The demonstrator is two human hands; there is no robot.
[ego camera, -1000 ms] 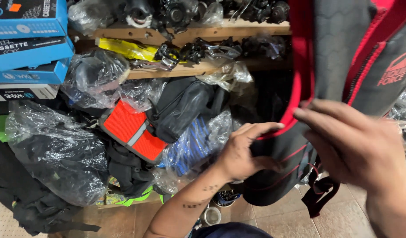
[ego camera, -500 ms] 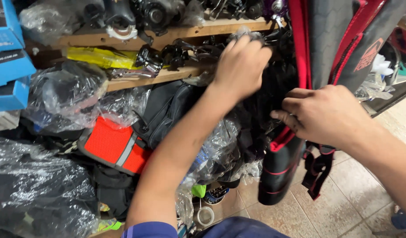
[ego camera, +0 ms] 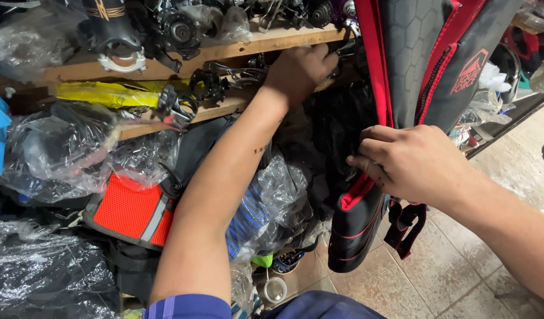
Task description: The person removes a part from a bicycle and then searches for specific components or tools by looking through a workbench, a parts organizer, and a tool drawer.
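R hand (ego camera: 417, 162) pinching red-black bag (ego camera: 414, 65) edge; L hand (ego camera: 298, 68) fingers curled among shelf (ego camera: 236, 50) parts.

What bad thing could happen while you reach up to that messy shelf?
The left hand is in among loose metal bike parts on the wooden shelf; one might get knocked off, or a sharp edge might scratch it. The right hand grips the hanging black and red bag, which might swing or slip.

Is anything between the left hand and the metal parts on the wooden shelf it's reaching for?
Nothing visible. The left hand is already among the dark metal parts at the wooden shelf edge. The right hand grips the hanging black-and-red bag, holding it aside.
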